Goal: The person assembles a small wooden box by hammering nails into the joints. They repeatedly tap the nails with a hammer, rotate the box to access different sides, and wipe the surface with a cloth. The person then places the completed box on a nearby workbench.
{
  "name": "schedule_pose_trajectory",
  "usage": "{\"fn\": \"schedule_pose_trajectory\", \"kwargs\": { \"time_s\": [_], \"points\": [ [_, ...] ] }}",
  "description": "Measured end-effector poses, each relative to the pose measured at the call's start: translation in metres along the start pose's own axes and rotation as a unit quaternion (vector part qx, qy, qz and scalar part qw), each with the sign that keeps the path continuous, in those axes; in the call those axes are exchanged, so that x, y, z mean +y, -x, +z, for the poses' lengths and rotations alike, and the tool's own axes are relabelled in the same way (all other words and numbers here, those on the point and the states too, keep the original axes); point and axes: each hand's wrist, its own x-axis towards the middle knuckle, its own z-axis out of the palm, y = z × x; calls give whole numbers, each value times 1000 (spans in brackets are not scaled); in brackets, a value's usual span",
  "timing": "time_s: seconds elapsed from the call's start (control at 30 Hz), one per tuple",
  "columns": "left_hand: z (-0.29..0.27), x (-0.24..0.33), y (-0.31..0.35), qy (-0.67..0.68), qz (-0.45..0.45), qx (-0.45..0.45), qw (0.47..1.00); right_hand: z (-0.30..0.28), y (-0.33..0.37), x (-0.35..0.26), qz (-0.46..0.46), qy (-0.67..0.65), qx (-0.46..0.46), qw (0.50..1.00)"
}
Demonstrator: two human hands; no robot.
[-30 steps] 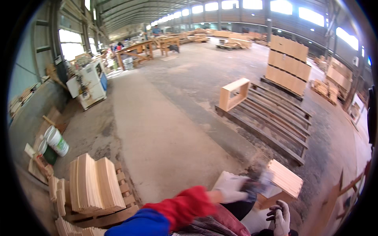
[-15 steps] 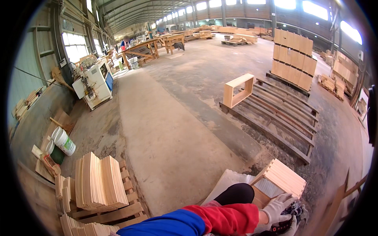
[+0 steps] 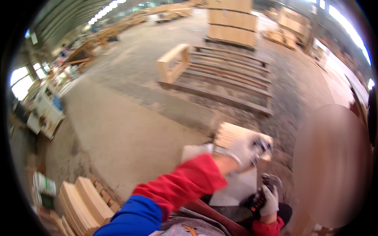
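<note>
While the left hand (image 3: pixel 244 152) blurs across it, the ridged wooden piece (image 3: pixel 232 131) lies aslant!

Low in front of the person it sits, ridged face up, just past a white sheet (image 3: pixel 234 188); whatever bears its weight is hidden. Look at the line of it: the long axis runs left to right, dipping toward the person at the right end, the ridges seemingly along it. And that left hand? Over the near right part, fingers too smeared to tell whether they're spread, closed or even touching. No doubt about the right hand (image 3: pixel 270 202): wrapped round a dark hand tool (image 3: pixel 258 201), lower and nearer the body.

Here's the danger, as I judge it: tool and left hand are near each other, so a careless swing could catch a glove or scar the ridges. A one-sided push could skid the wood if its footing is loose.

Further out, a slatted pallet (image 3: pixel 220 99) bears an open wooden frame (image 3: pixel 163 71); stacked boards (image 3: pixel 232 36) stand behind. Down left, more timber (image 3: pixel 84 204).
</note>
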Motion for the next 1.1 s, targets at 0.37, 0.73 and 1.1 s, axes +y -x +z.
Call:
{"fn": "schedule_pose_trajectory", "kwargs": {
  "time_s": [0.37, 0.73, 1.1],
  "points": [
    [-15, -64, -94, -479, 46, 0, 877, -13, 3, -66, 14, -158, -51, 986],
    [-5, -100, -78, -581, 51, 10, 812, 7, -10, -51, -128, 150, 28, 980],
    [-5, -100, -79, -581, 35, -8, 813, 37, -37, -76, -221, 454, 42, 862]
  ]
}}
